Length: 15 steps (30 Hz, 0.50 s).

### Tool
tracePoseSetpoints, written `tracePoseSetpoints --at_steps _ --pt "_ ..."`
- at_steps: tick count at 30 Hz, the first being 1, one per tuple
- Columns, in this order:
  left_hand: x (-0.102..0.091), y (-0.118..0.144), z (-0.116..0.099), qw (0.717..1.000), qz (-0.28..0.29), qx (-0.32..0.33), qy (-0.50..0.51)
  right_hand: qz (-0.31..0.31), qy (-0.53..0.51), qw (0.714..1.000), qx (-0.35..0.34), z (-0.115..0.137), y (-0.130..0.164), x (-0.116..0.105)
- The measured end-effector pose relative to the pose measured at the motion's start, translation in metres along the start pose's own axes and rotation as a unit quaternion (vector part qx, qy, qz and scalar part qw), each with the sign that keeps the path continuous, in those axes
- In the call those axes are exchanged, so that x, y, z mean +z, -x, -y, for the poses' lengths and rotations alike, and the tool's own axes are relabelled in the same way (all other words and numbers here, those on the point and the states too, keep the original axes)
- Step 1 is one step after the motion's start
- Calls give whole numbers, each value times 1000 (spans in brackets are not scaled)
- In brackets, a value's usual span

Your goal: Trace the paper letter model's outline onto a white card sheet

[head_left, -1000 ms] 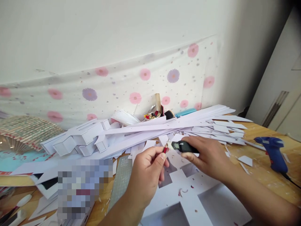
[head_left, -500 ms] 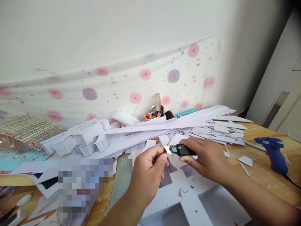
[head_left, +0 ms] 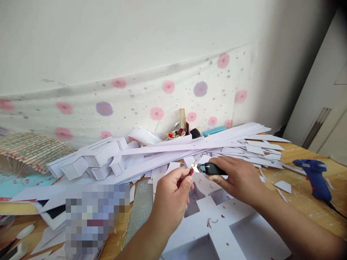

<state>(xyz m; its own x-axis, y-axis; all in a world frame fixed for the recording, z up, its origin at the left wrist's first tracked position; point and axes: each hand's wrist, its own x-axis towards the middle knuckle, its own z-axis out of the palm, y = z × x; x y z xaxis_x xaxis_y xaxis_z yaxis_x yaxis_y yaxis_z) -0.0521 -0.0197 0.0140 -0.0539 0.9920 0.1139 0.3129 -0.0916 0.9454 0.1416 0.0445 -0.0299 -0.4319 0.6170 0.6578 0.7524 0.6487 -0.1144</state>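
Note:
My left hand (head_left: pixel 173 195) pinches a short red-and-black pencil (head_left: pixel 191 172), its bare wooden tip pointing up and away; most of its length is hidden in the fingers. In my right hand (head_left: pixel 238 177) is a black utility knife (head_left: pixel 214 168) with the blade out, lying at the pencil's sharpened end. Whether blade and wood touch, I cannot tell. Beneath both hands sits a white foam-board model (head_left: pixel 219 220) with square recesses. Curled reddish shavings (head_left: pixel 211 222) and small bits are scattered over its top.
A blue hot glue gun (head_left: pixel 314 177) stands at right, its cord trailing off. White board strips (head_left: pixel 189 147) and folded box pieces (head_left: pixel 89 162) pile up behind. A steel ruler (head_left: pixel 141 206) lies left of the model, near a pixelated item (head_left: pixel 94 220). A folding fan (head_left: pixel 35 151) is far left.
The knife has shifted slightly right and up along the pencil, so more of its red-and-black body shows. My left hand has hardly moved.

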Motion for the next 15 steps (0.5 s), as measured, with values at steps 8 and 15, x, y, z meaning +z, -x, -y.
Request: tracePoseSetpoints --at_steps 8,15 --pt "-2 -4 4 1000 4 -2 -11 7 25 1000 -9 2 -2 3" --pt "-1 2 5 1000 -10 12 14 -75 119 967 211 -42 -4 -11"
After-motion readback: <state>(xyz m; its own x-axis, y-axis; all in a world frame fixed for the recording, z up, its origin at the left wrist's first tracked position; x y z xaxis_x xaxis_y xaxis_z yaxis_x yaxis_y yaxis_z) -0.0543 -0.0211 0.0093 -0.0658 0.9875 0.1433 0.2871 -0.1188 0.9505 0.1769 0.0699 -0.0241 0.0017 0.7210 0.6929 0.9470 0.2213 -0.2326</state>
